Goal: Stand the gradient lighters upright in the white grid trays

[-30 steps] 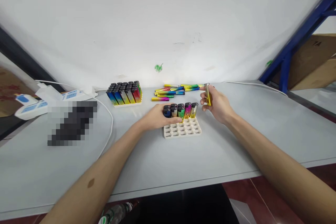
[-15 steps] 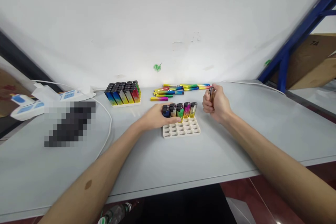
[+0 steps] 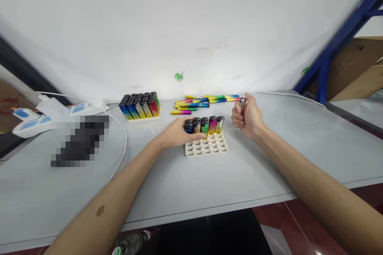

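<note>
A white holder tray with rows of slots lies flat on the table. Several upright lighters with black tops and shiny coloured bodies fill slots in its back rows, while the front slots show bare. My left hand is curled round the lighters at the tray's left, its thumb across the front of a green one and its other fingers hidden behind. To the right of the tray, my right hand is closed in a fist round another lighter, held upright with its metal top showing above the fingers; its body is mostly covered.
A full tray of lighters stands at back left. Shiny coloured pieces lie loosely along the wall. On the left are a white power strip, a cable and a pixelated dark object. A blue frame rises at right.
My right hand has shifted very slightly up and right with the lighter, its thumb a little higher at the top. The left hand and the tray stay where they were.
</note>
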Demonstrator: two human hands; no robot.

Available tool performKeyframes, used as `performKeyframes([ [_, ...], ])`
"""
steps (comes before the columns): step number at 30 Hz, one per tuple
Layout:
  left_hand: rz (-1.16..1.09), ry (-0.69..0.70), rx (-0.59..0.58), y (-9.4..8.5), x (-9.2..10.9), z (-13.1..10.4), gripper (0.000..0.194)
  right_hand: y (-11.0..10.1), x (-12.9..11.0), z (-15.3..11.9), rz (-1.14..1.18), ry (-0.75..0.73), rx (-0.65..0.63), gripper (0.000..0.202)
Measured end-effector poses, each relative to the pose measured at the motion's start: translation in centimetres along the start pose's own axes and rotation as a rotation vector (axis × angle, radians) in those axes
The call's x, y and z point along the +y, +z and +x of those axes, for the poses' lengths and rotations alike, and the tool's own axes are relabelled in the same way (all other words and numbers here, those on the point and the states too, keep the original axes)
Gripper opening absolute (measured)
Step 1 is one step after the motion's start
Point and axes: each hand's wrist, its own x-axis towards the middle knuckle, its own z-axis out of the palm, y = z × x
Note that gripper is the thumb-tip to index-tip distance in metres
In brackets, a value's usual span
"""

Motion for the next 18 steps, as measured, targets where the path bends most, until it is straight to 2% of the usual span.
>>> performKeyframes([
  [3, -0.001, -0.001, 0.003, -0.01, -0.06, -0.02, 0.041, 0.13, 0.13, -0.03, -0.011, 0.01, -0.01, 0.059],
  [8, 0.003, -0.007, -0.006, -0.06, -0.1, -0.06, 0.04, 0.54, 0.08, -0.28, -0.023, 0.061, -0.017, 0.051],
  [18, -0.006, -0.003, -0.008, -0.03, -0.1, -0.04, 0.04, 0.66, 0.39, -0.24, -0.053, 0.04, -0.006, 0.051],
])
